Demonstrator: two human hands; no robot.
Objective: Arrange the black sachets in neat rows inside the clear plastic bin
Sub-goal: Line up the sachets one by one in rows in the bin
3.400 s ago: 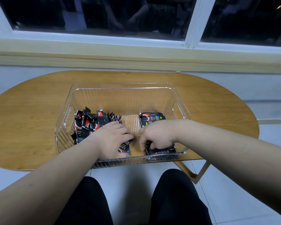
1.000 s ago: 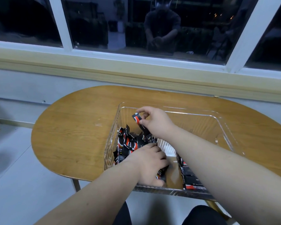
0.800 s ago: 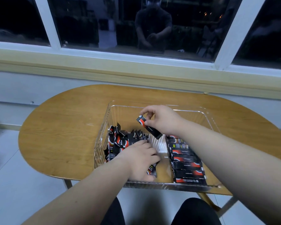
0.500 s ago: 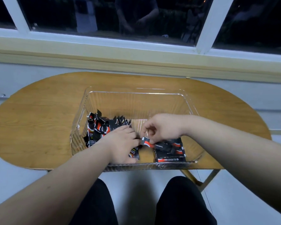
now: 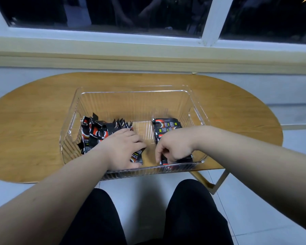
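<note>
Both hands are down in the bin (image 5: 198, 110), which sits on the table (image 5: 34, 124) by the window. The left hand (image 5: 121, 149) lies palm-down and spread on the near end of the loose heap (image 5: 95, 133) of sachets at the bin's left side, pinning them rather than gripping; a sachet or two pokes out from under its fingertips. The right hand (image 5: 173, 147) is curled, fingers bent down onto the near end of the flat row (image 5: 166, 127) on the right, and I cannot tell whether it has a sachet pinched or is only pressing one into place, because its knuckles hide the tips. A strip of bare floor lies between the two groups. The row looks tidy at the far end, each sachet overlapping the next. What I would worry about is that overlap: the packets are slick and light, so a push from the right hand could slide the near ones askew or fan the row out. The heap is the other risk: some sachets stand on edge, leaning on one another, and if the left hand lifts off carelessly they may topple into the gap and muddle the row.
</note>
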